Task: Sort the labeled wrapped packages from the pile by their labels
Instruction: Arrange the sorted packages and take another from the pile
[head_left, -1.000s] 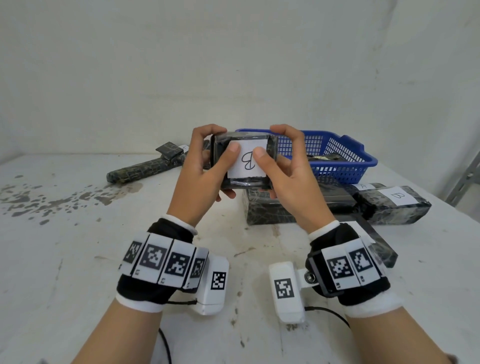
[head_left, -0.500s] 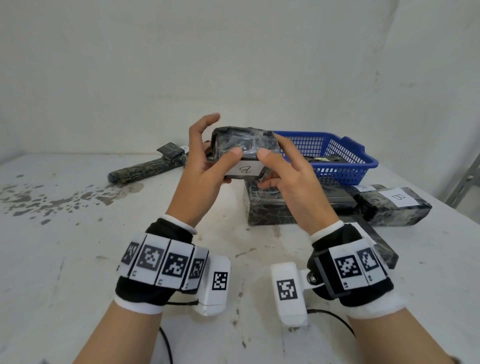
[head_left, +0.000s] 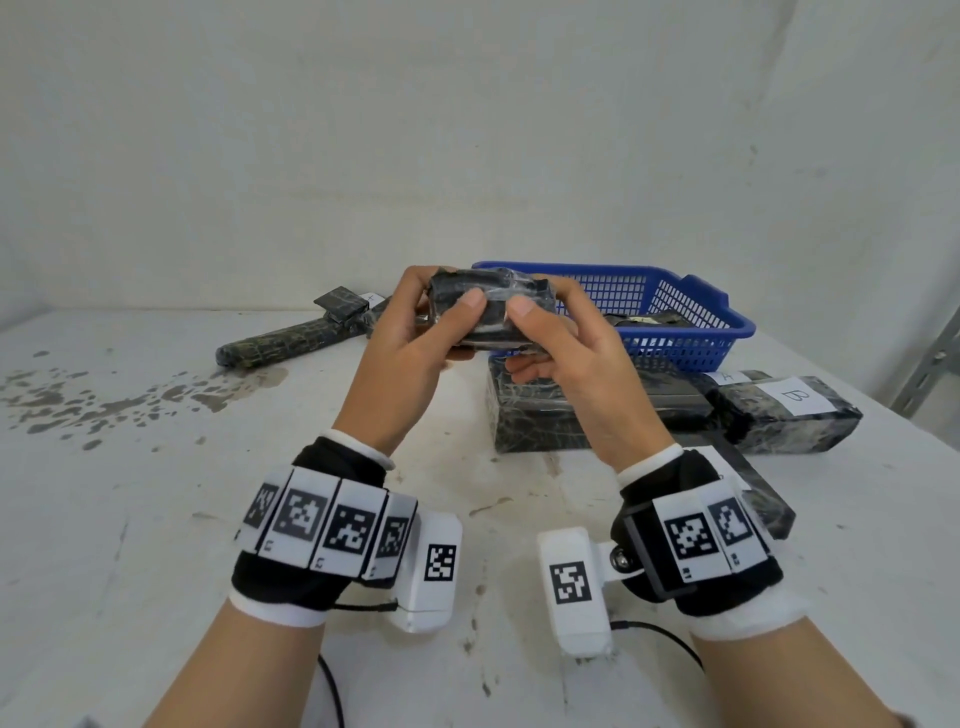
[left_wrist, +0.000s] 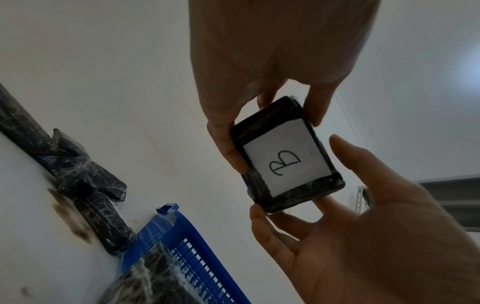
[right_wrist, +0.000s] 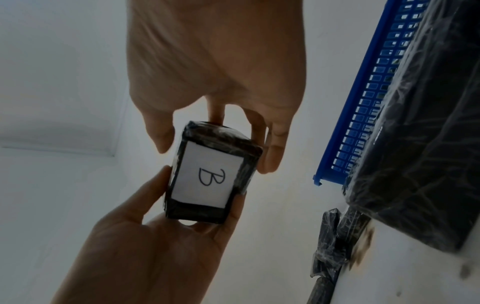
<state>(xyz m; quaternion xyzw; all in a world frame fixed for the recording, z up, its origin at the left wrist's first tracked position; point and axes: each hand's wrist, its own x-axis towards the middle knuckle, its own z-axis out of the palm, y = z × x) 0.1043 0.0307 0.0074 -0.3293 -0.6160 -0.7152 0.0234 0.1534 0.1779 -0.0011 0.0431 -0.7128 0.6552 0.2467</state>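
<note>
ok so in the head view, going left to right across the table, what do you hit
long wrapped package → left hand → small package held in both hands → right hand → blue basket → package labeled B

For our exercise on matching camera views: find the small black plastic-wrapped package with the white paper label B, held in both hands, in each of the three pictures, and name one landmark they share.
Head: small black plastic-wrapped package at centre, between both thumbs; label turned down, out of sight.
Left wrist: right of centre, label B facing the camera.
Right wrist: centre, label B facing the camera.
Shared landmark: blue plastic mesh basket.
</note>
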